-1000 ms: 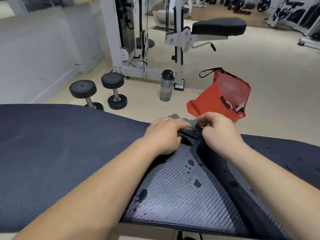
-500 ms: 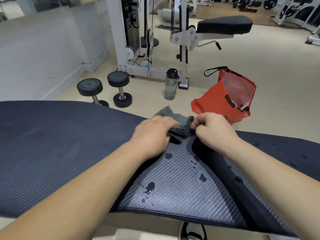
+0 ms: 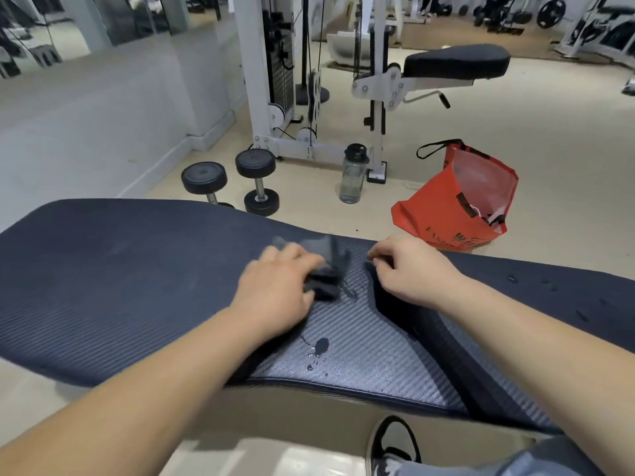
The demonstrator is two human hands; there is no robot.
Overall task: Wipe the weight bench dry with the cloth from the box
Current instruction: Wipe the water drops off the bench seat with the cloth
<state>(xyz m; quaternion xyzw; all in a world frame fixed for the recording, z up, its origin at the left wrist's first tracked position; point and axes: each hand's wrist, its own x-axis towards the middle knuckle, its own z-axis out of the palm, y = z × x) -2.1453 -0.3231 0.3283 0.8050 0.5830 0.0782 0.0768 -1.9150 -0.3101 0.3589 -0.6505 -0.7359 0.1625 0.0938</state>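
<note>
The dark blue weight bench (image 3: 103,286) runs across the view, with a grey woven panel in the middle. My left hand (image 3: 278,290) is shut on a crumpled dark grey cloth (image 3: 326,269) and presses it onto the far part of that panel. My right hand (image 3: 409,269) rests to the right of the cloth, apart from it, with its fingers curled on the black seam of the bench. A puddle of water (image 3: 321,345) and small drops lie on the panel nearer to me. More drops (image 3: 512,279) sit on the bench's right part.
On the floor beyond the bench stand a red bag (image 3: 446,207), a clear water bottle (image 3: 352,176) and two black dumbbells (image 3: 206,180). A white cable machine (image 3: 261,80) with a black seat pad (image 3: 457,61) is behind them. My shoe (image 3: 391,448) shows below the bench.
My right hand has let go of the cloth and moved right. My left hand has drawn the cloth left and towards me over the wet panel; the drops near it are smeared.
</note>
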